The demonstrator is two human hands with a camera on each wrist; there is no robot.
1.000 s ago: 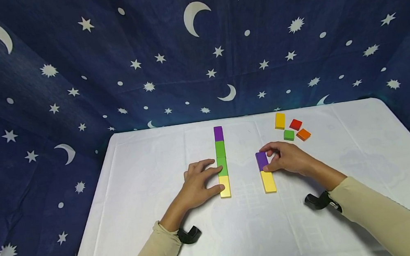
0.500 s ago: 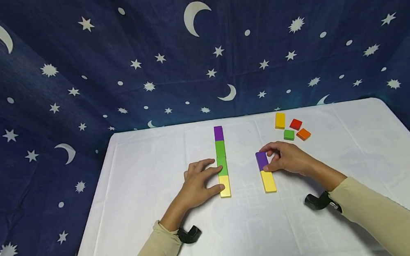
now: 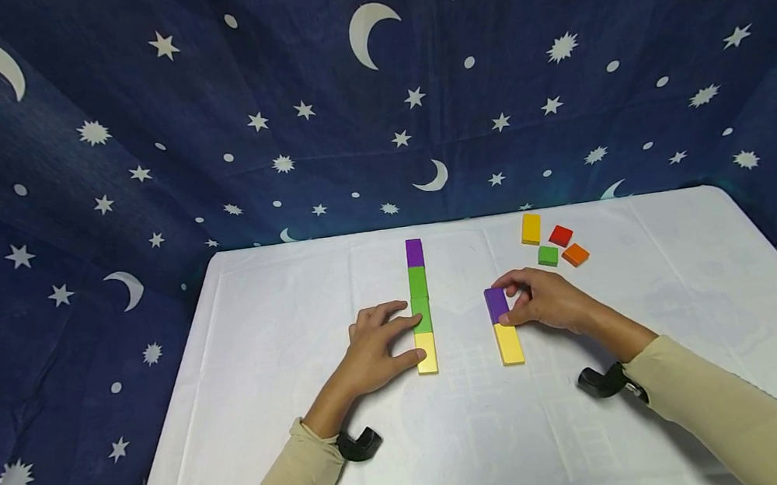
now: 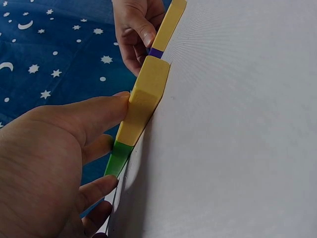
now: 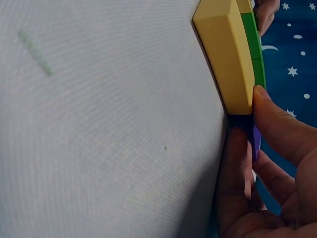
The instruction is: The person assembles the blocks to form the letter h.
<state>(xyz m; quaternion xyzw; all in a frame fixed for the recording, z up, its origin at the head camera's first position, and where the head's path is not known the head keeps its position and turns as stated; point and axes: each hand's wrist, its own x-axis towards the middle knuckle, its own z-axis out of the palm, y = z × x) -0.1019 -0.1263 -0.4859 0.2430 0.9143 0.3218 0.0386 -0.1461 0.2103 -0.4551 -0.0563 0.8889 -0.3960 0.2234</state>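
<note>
In the head view, a straight row of blocks stands left of centre: a purple block (image 3: 414, 253) farthest, two green blocks (image 3: 417, 281), then a yellow block (image 3: 425, 343) nearest. My left hand (image 3: 374, 349) rests its thumb on that yellow block and its index finger on the nearer green one, fingers loosely extended. To the right lies a shorter row, a purple block (image 3: 496, 302) end to end with another yellow block (image 3: 510, 349). With thumb and fingertips my right hand (image 3: 542, 300) pinches this purple block. The right wrist view shows its yellow neighbour (image 5: 225, 59) up close.
At the far right of the white-covered table (image 3: 261, 302) lie a loose yellow block (image 3: 531, 229), a red block (image 3: 560, 235), a green block (image 3: 547, 256) and an orange block (image 3: 575, 254). A blue curtain (image 3: 319, 108) with moons and stars hangs behind.
</note>
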